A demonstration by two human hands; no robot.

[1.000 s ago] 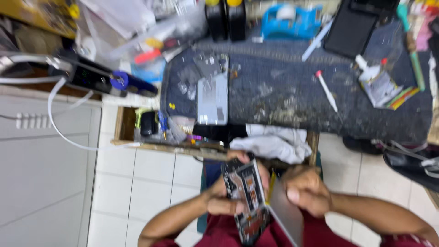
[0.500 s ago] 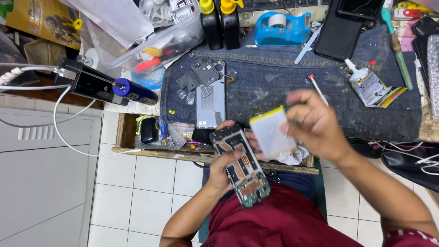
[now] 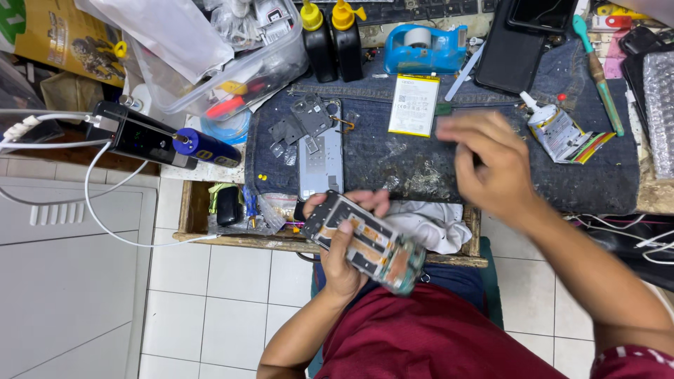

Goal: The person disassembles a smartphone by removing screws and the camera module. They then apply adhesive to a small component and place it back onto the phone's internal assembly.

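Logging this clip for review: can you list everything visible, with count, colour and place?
opened phone: 1, dark with exposed boards, in left hand
battery: 1, white and yellow, on denim mat
denim mat: 1, dark blue, bench top
phone back cover: 1, grey, mat's left part
bottles: 2, black with yellow caps, bench rear
tape dispenser: 1, blue, bench rear
glue tube: 1, white, mat's right
white cloth: 1, bench front edge
left hand: holds opened phone
right hand: blurred, empty, over mat
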